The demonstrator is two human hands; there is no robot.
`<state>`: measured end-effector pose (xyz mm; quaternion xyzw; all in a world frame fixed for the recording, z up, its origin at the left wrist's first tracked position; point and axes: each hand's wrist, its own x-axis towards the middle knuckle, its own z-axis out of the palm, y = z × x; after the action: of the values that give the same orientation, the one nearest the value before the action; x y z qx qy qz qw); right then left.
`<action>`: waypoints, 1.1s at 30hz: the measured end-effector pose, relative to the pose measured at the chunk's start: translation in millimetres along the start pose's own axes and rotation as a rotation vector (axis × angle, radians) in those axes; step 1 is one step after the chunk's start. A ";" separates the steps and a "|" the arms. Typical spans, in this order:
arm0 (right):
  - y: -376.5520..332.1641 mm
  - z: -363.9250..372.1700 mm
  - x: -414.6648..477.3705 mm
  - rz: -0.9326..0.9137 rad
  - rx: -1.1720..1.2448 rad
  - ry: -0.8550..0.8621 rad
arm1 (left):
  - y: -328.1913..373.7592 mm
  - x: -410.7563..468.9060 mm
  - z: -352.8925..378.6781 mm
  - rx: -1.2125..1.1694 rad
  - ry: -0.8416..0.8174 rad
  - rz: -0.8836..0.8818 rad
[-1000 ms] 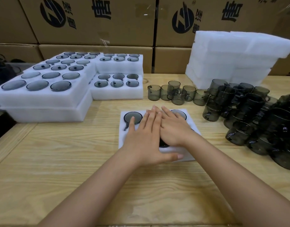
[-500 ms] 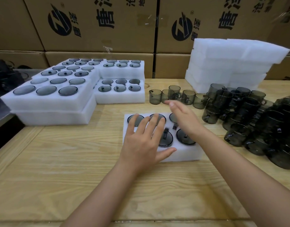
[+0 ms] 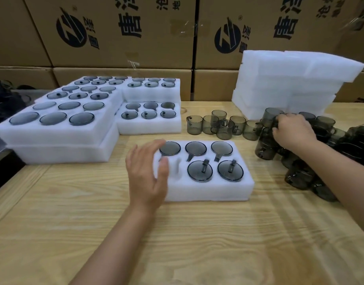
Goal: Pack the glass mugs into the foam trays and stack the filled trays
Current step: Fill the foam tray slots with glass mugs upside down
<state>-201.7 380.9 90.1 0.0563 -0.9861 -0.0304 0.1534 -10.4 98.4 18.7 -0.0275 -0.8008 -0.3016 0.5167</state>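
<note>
A white foam tray [image 3: 207, 192] lies in the middle of the table with several smoky grey glass mugs in its holes; its front left hole [image 3: 176, 168] holds none. My left hand [image 3: 148, 173] hovers with relaxed fingers over the tray's left end, holding nothing. My right hand [image 3: 292, 130] reaches into the heap of loose glass mugs [image 3: 300, 173] at the right and its fingers curl round a mug [image 3: 270, 118] at the top of the pile.
Filled foam trays [image 3: 60, 136] are stacked at the left, with more filled trays [image 3: 150, 126] behind the working tray. A row of upright mugs [image 3: 222, 125] stands behind it. A stack of blank foam [image 3: 290, 83] sits at back right. Cardboard boxes [image 3: 119, 31] wall the rear.
Both hands have lifted off the tray. My right hand has swung right to the mug heap and taken hold of a mug. My left hand has slid to the tray's left end.
</note>
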 end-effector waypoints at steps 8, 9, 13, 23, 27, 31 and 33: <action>-10.1 -3.1 0.1 0.057 0.119 0.038 | -26.4 0.2 0.7 -0.546 0.127 -0.778; -13.1 -6.7 -4.2 0.052 0.156 0.075 | -26.2 -0.3 1.3 -0.553 0.102 -0.770; -46.0 -26.0 -41.3 -0.072 0.462 0.311 | -24.8 -2.6 0.9 -0.520 0.028 -0.679; -166.7 -31.2 -154.4 -0.455 0.902 0.463 | -14.3 -6.6 -4.6 -0.422 -0.139 -0.255; -176.0 -21.1 -166.3 -0.525 0.914 0.459 | -5.3 -7.7 -2.1 -0.318 -0.196 -0.221; -179.5 -16.7 -170.0 -0.522 0.930 0.470 | 1.1 -3.6 -1.3 -0.277 -0.155 -0.267; -178.8 -15.4 -169.6 -0.501 0.931 0.496 | -2.5 -4.7 -3.1 -0.290 -0.173 -0.266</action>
<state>-18.3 223.3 40.2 0.3549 -0.7866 0.3850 0.3271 -6.5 96.0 14.4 -0.0213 -0.7869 -0.4758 0.3924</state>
